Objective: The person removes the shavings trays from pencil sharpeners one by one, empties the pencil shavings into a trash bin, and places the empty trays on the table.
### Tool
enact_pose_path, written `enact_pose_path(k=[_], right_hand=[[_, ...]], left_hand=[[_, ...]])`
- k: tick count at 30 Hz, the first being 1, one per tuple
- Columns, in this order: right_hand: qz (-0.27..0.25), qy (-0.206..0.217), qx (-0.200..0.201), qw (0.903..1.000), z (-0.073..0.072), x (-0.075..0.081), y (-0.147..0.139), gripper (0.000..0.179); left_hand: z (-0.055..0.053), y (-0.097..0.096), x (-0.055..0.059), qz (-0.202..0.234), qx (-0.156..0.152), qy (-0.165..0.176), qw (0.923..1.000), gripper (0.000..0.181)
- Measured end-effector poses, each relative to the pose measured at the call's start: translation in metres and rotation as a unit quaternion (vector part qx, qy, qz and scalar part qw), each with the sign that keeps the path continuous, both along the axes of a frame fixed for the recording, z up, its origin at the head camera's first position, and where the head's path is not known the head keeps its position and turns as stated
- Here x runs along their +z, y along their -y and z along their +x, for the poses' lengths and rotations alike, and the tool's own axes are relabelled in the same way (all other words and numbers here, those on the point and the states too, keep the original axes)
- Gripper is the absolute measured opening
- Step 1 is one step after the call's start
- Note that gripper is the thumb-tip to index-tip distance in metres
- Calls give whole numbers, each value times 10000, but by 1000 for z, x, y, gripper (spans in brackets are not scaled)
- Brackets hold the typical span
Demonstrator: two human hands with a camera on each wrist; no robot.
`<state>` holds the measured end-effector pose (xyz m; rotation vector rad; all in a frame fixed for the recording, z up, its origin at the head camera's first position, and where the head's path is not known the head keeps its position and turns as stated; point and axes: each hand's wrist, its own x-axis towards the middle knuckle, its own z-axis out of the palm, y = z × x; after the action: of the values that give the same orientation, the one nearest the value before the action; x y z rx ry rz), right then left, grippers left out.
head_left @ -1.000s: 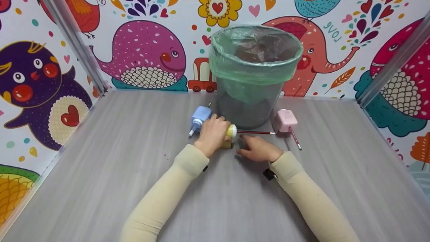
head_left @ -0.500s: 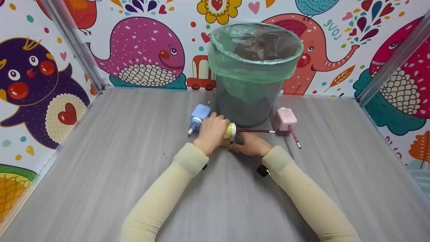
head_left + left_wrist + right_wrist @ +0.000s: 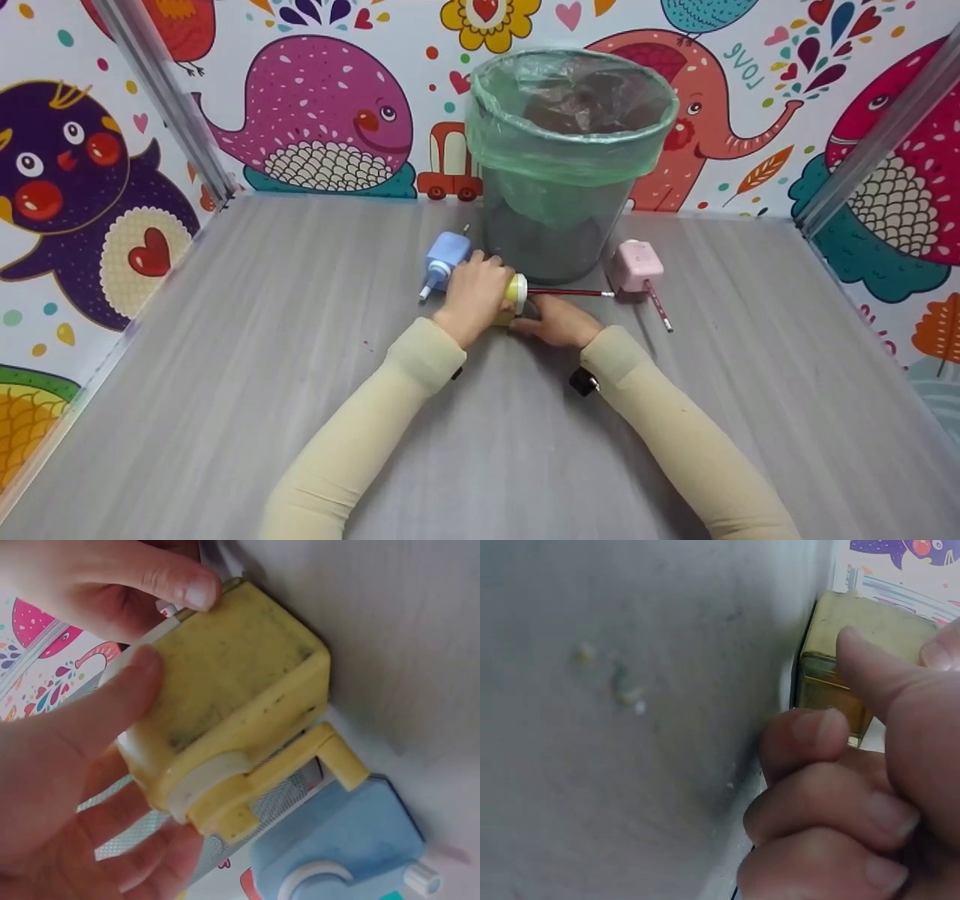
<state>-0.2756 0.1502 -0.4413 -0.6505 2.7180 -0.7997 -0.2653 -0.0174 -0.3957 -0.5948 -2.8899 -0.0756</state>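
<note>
Yellow sharpener, one, between two hands; one blue sharpener, one pink sharpener.

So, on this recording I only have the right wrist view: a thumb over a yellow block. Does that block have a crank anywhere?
Observer: Yes, the left wrist view shows a crank on the yellow sharpener, at the end away from the right hand.
Operator: What sits closest on the other side?
Observer: In the head view, a blue sharpener, just to the left of the left hand.
Operator: And beyond the hands?
Observer: A bin with a green liner folded over its rim.
</note>
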Motion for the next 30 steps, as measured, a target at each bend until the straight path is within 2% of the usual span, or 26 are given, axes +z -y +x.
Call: enact_pose_path(k=[7, 15, 30], right_hand=[[-40, 17, 11, 10000, -1, -2, -1, 52], [-109, 6, 58, 9999, -2, 2, 0, 49], [225, 109, 36, 9997, 0, 1, 3, 51]], left_hand=[[1, 0, 1, -30, -2, 46, 10000, 43], [1, 1, 2, -77, -45, -204, 9998, 44], [1, 1, 1, -58, 17, 42, 10000, 46]])
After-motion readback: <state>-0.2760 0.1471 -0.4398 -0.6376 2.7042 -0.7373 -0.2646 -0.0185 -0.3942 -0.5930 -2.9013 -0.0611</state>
